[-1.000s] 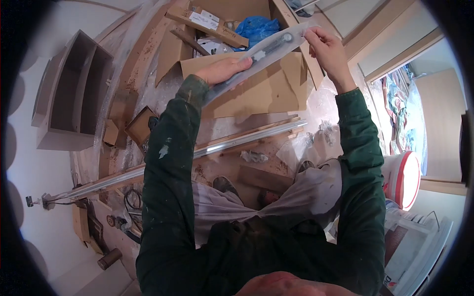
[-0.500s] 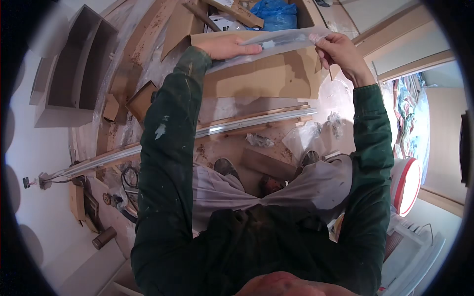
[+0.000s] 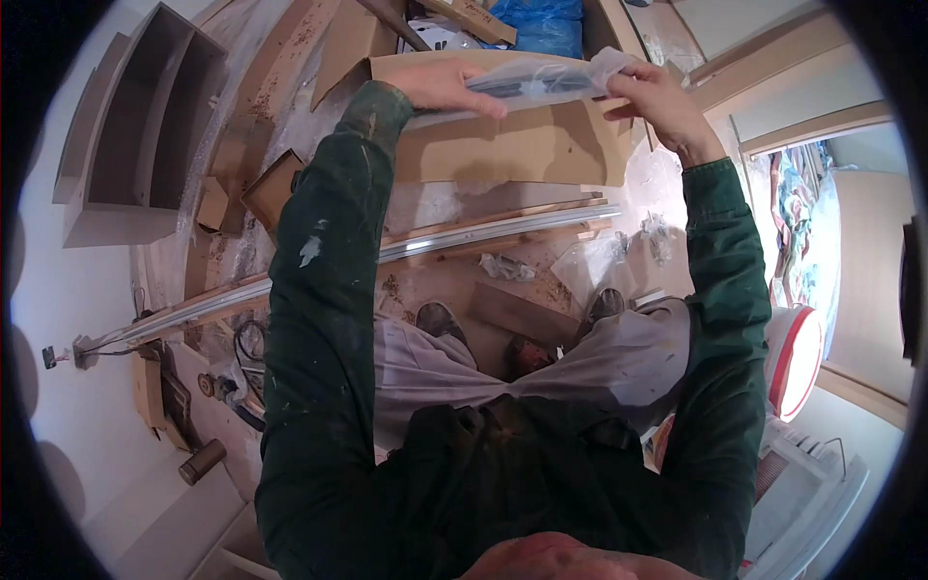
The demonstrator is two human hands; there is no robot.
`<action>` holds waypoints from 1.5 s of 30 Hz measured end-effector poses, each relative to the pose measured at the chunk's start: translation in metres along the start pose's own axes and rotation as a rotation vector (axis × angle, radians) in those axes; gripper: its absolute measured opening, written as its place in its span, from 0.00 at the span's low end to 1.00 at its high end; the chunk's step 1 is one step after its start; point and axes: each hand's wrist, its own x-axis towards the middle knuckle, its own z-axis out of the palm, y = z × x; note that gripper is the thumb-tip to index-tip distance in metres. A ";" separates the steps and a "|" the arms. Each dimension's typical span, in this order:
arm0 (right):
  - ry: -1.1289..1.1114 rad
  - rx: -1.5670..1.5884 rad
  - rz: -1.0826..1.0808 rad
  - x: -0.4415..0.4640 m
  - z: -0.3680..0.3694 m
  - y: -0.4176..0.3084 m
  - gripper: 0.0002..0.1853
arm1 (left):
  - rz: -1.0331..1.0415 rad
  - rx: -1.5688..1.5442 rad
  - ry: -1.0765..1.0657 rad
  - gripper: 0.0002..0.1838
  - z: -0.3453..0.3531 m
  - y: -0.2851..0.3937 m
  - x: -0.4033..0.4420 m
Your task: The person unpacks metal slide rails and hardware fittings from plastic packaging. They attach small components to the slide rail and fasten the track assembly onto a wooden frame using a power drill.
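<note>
A long, cloudy plastic bag with dark parts inside stretches between my hands. My left hand grips its left part, thumb on top and the other fingers mostly hidden behind it. At the bag's right end, my right hand pinches the crumpled plastic. Just beyond and below the bag is an open cardboard box, its near flap folded down. Inside the box lie a blue plastic bag and a cardboard strip with writing.
Long metal rails cross the floor in front of my feet. A grey shelf unit stands at the left. On the right are a white bucket with a red rim and a doorway. Between my feet lie a brown board and a red tool.
The view has shifted, so the box sits higher. The long bag has gone from slanted to nearly level, and its right end is now bunched up at my right hand.
</note>
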 end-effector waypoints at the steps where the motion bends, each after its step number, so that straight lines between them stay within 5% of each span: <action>1: 0.071 0.125 -0.070 -0.001 0.002 -0.003 0.17 | 0.001 -0.001 0.003 0.27 0.002 -0.007 0.000; 14: 0.243 0.144 -0.119 -0.011 -0.029 -0.009 0.21 | -0.150 -0.231 -0.124 0.32 0.006 -0.060 -0.003; 16: 0.239 0.369 -0.147 -0.010 -0.039 -0.008 0.19 | -0.156 -0.286 -0.097 0.32 0.004 -0.073 -0.004; 23: 0.460 0.655 -0.287 -0.009 -0.088 0.009 0.18 | -0.354 -0.016 -0.059 0.30 -0.002 -0.125 -0.029; 26: 0.797 0.643 -0.366 -0.023 -0.119 0.016 0.20 | -0.435 0.126 -0.006 0.24 -0.002 -0.182 -0.053; 28: 0.839 0.626 -0.394 -0.041 -0.131 0.017 0.20 | -0.588 0.483 0.169 0.21 -0.003 -0.223 -0.068; 34: 0.912 0.726 -0.433 -0.055 -0.150 0.035 0.18 | -0.646 0.284 0.500 0.19 -0.014 -0.254 -0.092; 36: 0.940 0.745 -0.389 -0.047 -0.144 0.040 0.19 | -0.459 0.082 0.482 0.18 -0.025 -0.248 -0.088; 40: 0.881 0.745 -0.304 -0.034 -0.124 0.035 0.20 | -0.385 -0.473 0.587 0.19 -0.038 -0.147 -0.092; 43: 0.620 0.700 -0.256 -0.016 -0.122 0.062 0.20 | -0.283 -0.573 0.604 0.21 -0.051 -0.122 -0.087; 45: 0.715 0.689 -0.213 -0.009 -0.069 0.039 0.20 | -0.239 -0.617 0.617 0.21 -0.059 -0.113 -0.086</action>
